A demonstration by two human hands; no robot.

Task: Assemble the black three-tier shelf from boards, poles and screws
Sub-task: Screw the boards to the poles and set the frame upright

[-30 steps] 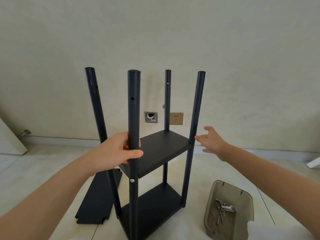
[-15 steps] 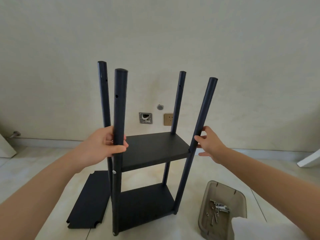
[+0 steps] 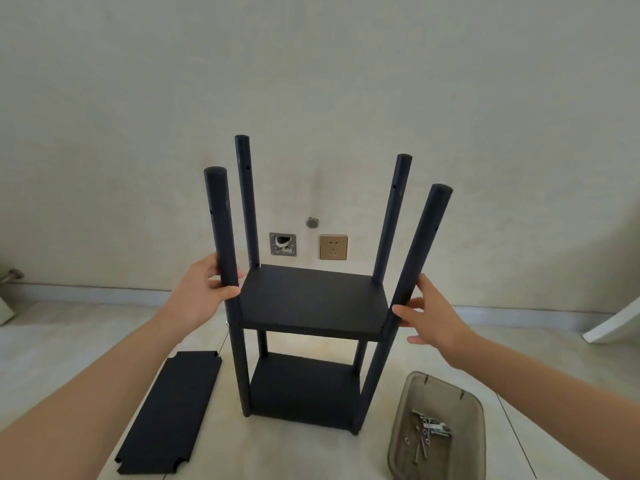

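The half-built shelf [image 3: 304, 341] stands upright on the floor [image 3: 519, 348], now turned square to the person. The last board [image 3: 169, 414] lies flat just left of it, long axis running away, nearer the left hand [image 3: 204, 296], which grasps the front-left pole [image 3: 223, 244]. The right hand [image 3: 429, 317], formerly clear, touches the front-right pole [image 3: 415, 271], fingers relaxed.

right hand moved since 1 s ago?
Yes. The right hand now touches the front-right pole, having closed in from off to its right; judged against the pole, since the camera also shifted.
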